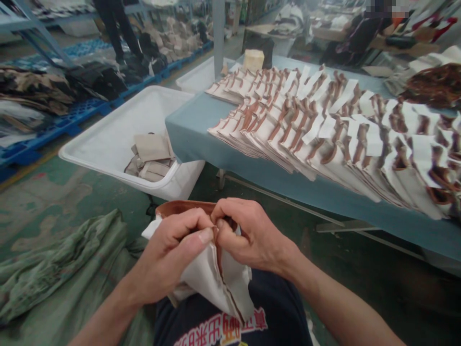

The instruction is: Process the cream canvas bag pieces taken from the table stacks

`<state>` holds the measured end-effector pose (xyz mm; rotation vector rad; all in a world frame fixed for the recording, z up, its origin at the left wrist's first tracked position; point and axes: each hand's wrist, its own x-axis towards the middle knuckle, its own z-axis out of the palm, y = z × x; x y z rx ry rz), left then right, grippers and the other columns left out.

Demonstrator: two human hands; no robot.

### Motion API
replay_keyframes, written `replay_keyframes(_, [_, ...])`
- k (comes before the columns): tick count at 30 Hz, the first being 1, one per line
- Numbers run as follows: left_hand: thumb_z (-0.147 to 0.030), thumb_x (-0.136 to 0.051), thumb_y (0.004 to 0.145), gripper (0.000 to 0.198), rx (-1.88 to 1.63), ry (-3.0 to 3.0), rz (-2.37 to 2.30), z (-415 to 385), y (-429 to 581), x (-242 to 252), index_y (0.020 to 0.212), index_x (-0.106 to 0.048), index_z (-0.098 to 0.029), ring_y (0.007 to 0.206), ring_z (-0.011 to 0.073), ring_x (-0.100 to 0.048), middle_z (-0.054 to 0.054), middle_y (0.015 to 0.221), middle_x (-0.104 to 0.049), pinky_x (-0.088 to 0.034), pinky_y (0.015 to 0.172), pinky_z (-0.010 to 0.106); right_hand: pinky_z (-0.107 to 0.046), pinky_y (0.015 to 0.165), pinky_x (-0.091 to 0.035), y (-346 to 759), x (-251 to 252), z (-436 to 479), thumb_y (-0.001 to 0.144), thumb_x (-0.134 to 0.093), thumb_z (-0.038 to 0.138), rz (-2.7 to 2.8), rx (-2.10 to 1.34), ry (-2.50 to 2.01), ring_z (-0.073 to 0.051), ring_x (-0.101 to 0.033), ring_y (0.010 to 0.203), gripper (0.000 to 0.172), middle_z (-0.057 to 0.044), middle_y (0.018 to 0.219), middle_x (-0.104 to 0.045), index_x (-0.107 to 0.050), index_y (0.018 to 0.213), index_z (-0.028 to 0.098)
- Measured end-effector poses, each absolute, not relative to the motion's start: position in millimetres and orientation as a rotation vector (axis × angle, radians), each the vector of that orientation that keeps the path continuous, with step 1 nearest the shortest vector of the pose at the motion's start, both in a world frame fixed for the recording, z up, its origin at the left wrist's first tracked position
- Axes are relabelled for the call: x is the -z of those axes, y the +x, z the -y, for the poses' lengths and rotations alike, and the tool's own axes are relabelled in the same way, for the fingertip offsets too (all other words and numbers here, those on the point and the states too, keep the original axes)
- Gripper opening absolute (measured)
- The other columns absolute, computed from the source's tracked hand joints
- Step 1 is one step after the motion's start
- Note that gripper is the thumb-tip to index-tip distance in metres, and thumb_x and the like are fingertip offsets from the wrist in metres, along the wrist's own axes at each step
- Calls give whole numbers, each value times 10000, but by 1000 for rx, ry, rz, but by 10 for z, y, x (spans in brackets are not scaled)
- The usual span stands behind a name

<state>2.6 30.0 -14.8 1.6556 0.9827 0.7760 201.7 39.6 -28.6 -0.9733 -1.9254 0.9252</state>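
Note:
Close to my body I hold a sewn piece (201, 274) of white fabric with a brown leather-like band along its upper edge. A seam with a brown edge runs down its middle towards my shirt. My left hand (180, 245) pinches the piece at the top of that seam, thumb along the edge. Right beside it, my right hand (248, 230) grips the same edge with curled fingers, and the two hands nearly touch. The fingertips of my right hand are partly hidden in the fold.
Rows of similar white and brown pieces (288, 125) overlap on a blue-covered table (194, 120) ahead and right. A white tub (93, 110) holding beige pieces (153, 149) stands left of it. Green cloth (82, 274) lies at lower left. People are in the background.

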Motion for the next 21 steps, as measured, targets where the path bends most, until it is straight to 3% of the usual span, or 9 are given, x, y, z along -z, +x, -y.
replay_keyframes(6, [-530, -663, 1011, 404, -573, 1228, -828, -301, -49, 287, 827, -633, -172, 558, 97, -439, -25, 705, -588, -335, 508, 202, -248, 611, -398, 2145, 361, -418, 1033, -506, 291, 1763, -1364, -837, -122, -474, 632, 229, 26, 729, -596, -551, 821, 220])
replay_keyframes(10, [-472, -665, 971, 374, -540, 1448, -905, -393, -80, 173, 762, -637, -164, 634, 123, -503, -2, 732, -613, -379, 567, 211, -262, 676, -432, 2154, 359, -430, 1068, -515, 312, 1748, -1376, -822, -130, -502, 683, 234, 19, 774, -617, -552, 859, 215])
replay_keyframes(16, [-438, -543, 1026, 399, -402, 1763, -957, -532, -130, -26, 714, -552, -188, 654, 125, -448, -27, 734, -529, -366, 560, 214, -268, 653, -419, 2078, 325, -472, 1073, -544, 354, 1749, -1301, -809, -135, -510, 695, 180, 28, 802, -600, -579, 965, 215])
replay_keyframes(19, [-431, -542, 1044, 396, -472, 1819, -995, -581, -159, -76, 735, -589, -188, 645, 128, -456, -36, 710, -515, -375, 552, 212, -303, 753, -487, 2031, 266, -490, 1025, -611, 335, 1826, -1008, -877, -199, -644, 937, 116, -53, 1012, -693, -602, 1022, 220])
replay_keyframes(21, [-415, -547, 1054, 386, -550, 1825, -1031, -593, -160, -88, 755, -630, -185, 648, 130, -481, -35, 708, -540, -394, 561, 211, -346, 848, -513, 1994, 246, -474, 976, -652, 287, 1798, -777, -920, -252, -659, 1145, 101, -111, 1176, -718, -615, 1041, 220])
